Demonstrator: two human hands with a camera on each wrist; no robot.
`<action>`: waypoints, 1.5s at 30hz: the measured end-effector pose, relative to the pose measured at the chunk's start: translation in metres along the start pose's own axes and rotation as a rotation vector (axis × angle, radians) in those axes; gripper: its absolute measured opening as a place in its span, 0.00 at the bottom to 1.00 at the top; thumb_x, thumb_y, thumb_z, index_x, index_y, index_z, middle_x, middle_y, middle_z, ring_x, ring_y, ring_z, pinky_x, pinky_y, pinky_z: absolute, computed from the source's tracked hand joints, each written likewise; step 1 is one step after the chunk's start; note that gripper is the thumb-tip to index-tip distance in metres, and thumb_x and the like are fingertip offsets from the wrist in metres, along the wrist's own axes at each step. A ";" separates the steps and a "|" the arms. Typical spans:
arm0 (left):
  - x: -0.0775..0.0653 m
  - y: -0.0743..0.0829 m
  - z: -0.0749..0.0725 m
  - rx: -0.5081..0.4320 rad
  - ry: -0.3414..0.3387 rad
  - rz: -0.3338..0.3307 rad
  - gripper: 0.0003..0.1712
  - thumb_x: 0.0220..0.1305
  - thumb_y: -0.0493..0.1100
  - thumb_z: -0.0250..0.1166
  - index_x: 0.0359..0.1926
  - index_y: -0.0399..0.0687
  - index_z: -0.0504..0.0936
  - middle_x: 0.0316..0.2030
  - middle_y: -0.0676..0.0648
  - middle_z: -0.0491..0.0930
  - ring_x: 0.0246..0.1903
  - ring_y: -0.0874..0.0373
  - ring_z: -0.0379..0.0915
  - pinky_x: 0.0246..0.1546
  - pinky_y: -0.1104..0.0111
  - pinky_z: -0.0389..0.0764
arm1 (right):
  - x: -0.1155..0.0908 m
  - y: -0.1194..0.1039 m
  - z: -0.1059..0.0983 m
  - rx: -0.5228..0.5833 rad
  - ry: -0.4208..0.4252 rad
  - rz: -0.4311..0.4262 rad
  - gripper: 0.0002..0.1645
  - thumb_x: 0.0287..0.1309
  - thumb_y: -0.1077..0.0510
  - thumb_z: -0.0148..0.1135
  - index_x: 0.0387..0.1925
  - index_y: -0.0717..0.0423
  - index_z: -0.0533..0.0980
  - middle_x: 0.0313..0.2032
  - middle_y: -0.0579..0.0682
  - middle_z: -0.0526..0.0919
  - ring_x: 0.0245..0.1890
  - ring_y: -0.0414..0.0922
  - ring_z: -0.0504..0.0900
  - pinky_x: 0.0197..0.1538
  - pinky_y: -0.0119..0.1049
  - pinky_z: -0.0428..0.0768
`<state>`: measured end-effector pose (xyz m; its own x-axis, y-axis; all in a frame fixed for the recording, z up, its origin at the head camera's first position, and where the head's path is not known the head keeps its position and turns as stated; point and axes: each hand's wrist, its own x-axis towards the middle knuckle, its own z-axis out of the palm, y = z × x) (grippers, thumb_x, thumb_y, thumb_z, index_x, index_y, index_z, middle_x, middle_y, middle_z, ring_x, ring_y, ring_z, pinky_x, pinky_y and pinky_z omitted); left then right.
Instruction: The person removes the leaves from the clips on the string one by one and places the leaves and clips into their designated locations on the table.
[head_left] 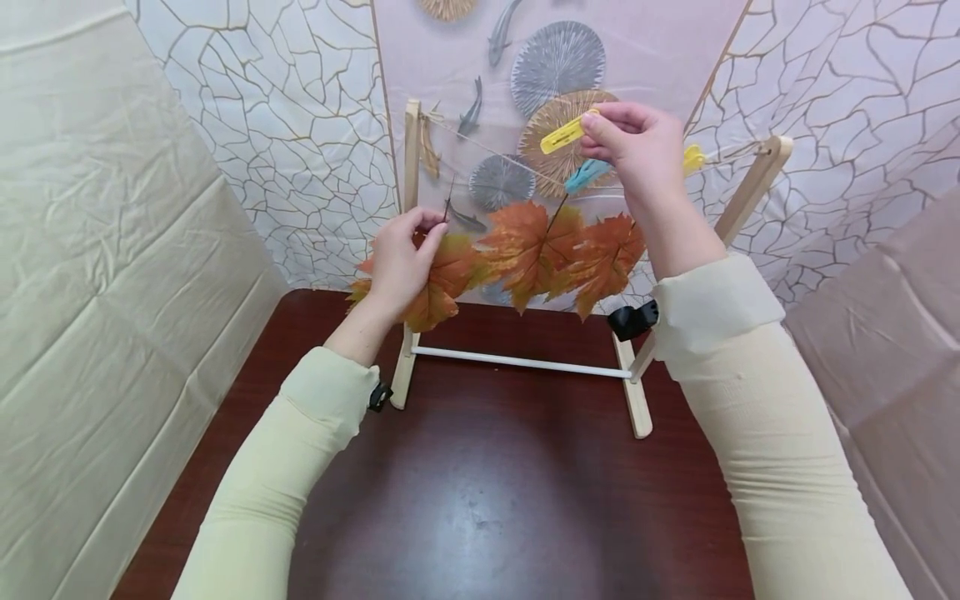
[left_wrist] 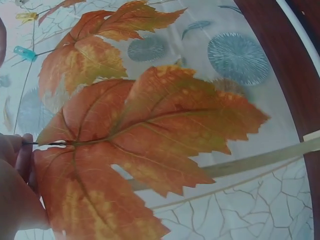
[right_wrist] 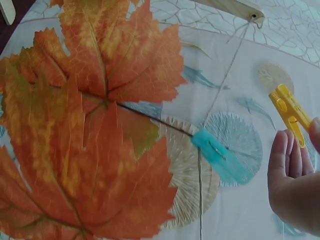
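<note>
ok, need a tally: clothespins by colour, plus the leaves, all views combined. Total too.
Yellow clothespins: 2
Teal clothespin: 1
Orange autumn leaves: 3
Total: 6

Mottled orange, rust and yellow-green across the leaves (head_left: 528,250). Bright yellow on the held clip (head_left: 562,136) and the rightmost clip (head_left: 693,158), turquoise on the middle clip (head_left: 587,175). Pale wood tones on the stand (head_left: 412,158), white on the rod (head_left: 525,362), deep reddish brown over the surface (head_left: 465,483). Gold crackle lines over the far white backdrop (head_left: 247,83), grey and tan discs (head_left: 558,67) on its pinkish panel (head_left: 660,33).
</note>
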<state>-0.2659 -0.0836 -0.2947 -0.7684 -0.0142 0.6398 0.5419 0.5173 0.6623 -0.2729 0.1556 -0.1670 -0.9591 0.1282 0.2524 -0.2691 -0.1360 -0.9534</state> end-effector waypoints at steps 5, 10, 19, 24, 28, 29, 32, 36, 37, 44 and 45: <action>-0.009 -0.007 -0.007 0.051 0.024 -0.020 0.08 0.62 0.39 0.61 0.36 0.40 0.83 0.35 0.43 0.85 0.42 0.49 0.74 0.60 0.57 0.58 | -0.007 -0.002 -0.015 0.062 -0.094 -0.003 0.06 0.49 0.66 0.68 0.29 0.64 0.78 0.27 0.51 0.80 0.23 0.43 0.81 0.34 0.27 0.81; -0.019 -0.018 -0.012 0.067 0.030 -0.048 0.08 0.62 0.39 0.62 0.37 0.39 0.84 0.35 0.42 0.85 0.43 0.48 0.73 0.62 0.55 0.56 | -0.018 -0.003 -0.030 0.121 -0.167 0.037 0.08 0.50 0.70 0.65 0.31 0.65 0.74 0.28 0.53 0.79 0.26 0.45 0.82 0.35 0.30 0.82; -0.046 -0.041 -0.023 0.042 -0.038 -0.105 0.10 0.63 0.38 0.60 0.39 0.36 0.83 0.38 0.39 0.84 0.42 0.48 0.78 0.48 0.59 0.74 | -0.045 0.005 -0.068 0.127 -0.241 0.081 0.13 0.49 0.75 0.63 0.38 0.63 0.79 0.33 0.54 0.81 0.33 0.44 0.84 0.40 0.30 0.82; -0.061 -0.056 -0.027 0.051 -0.086 -0.110 0.10 0.62 0.37 0.61 0.40 0.35 0.83 0.37 0.39 0.85 0.39 0.49 0.79 0.44 0.59 0.77 | -0.062 0.022 -0.095 -0.011 -0.253 0.101 0.14 0.50 0.76 0.60 0.37 0.59 0.77 0.34 0.48 0.84 0.35 0.40 0.83 0.41 0.26 0.80; -0.073 -0.070 -0.028 0.080 -0.149 -0.097 0.09 0.62 0.36 0.61 0.40 0.35 0.83 0.37 0.39 0.84 0.39 0.49 0.80 0.43 0.59 0.78 | -0.073 0.038 -0.122 -0.116 -0.297 0.149 0.13 0.54 0.75 0.58 0.38 0.58 0.71 0.35 0.45 0.85 0.37 0.38 0.84 0.43 0.24 0.79; -0.076 -0.073 -0.028 0.089 -0.168 -0.094 0.09 0.62 0.36 0.61 0.40 0.35 0.83 0.38 0.39 0.84 0.40 0.49 0.80 0.43 0.58 0.78 | -0.075 0.042 -0.128 -0.115 -0.316 0.165 0.13 0.55 0.75 0.57 0.38 0.58 0.70 0.36 0.45 0.85 0.37 0.38 0.84 0.43 0.24 0.79; -0.084 -0.082 -0.029 0.118 -0.212 -0.089 0.09 0.61 0.36 0.62 0.41 0.35 0.83 0.38 0.38 0.84 0.41 0.47 0.80 0.45 0.57 0.78 | -0.082 0.058 -0.146 -0.147 -0.348 0.194 0.13 0.56 0.74 0.56 0.40 0.57 0.69 0.36 0.43 0.86 0.37 0.36 0.85 0.43 0.22 0.78; -0.094 -0.093 -0.028 0.136 -0.246 -0.097 0.10 0.61 0.35 0.62 0.43 0.37 0.83 0.40 0.39 0.84 0.43 0.47 0.80 0.46 0.56 0.77 | -0.092 0.079 -0.166 -0.152 -0.340 0.237 0.13 0.57 0.73 0.55 0.40 0.55 0.70 0.36 0.41 0.86 0.36 0.35 0.84 0.42 0.21 0.78; -0.095 -0.095 -0.027 0.131 -0.253 -0.099 0.11 0.61 0.35 0.62 0.44 0.37 0.83 0.40 0.39 0.84 0.42 0.47 0.80 0.46 0.56 0.78 | -0.095 0.084 -0.171 -0.144 -0.333 0.247 0.14 0.57 0.74 0.55 0.40 0.55 0.71 0.36 0.42 0.85 0.36 0.35 0.84 0.42 0.22 0.78; -0.104 -0.103 -0.026 0.107 -0.330 -0.106 0.14 0.61 0.34 0.61 0.48 0.38 0.81 0.41 0.39 0.84 0.40 0.48 0.80 0.42 0.56 0.79 | -0.117 0.116 -0.198 -0.441 -0.174 0.211 0.19 0.53 0.69 0.63 0.36 0.39 0.77 0.31 0.29 0.80 0.31 0.27 0.77 0.35 0.18 0.73; -0.105 -0.105 -0.026 0.108 -0.344 -0.106 0.14 0.61 0.34 0.61 0.49 0.38 0.81 0.41 0.39 0.84 0.40 0.48 0.80 0.43 0.56 0.78 | -0.121 0.120 -0.202 -0.496 -0.145 0.205 0.20 0.52 0.68 0.64 0.35 0.36 0.78 0.29 0.28 0.79 0.30 0.26 0.76 0.34 0.18 0.72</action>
<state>-0.2335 -0.1587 -0.4207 -0.8977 0.2062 0.3894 0.4283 0.6162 0.6610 -0.1720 0.3218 -0.3455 -0.9992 0.0061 0.0407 -0.0362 0.3395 -0.9399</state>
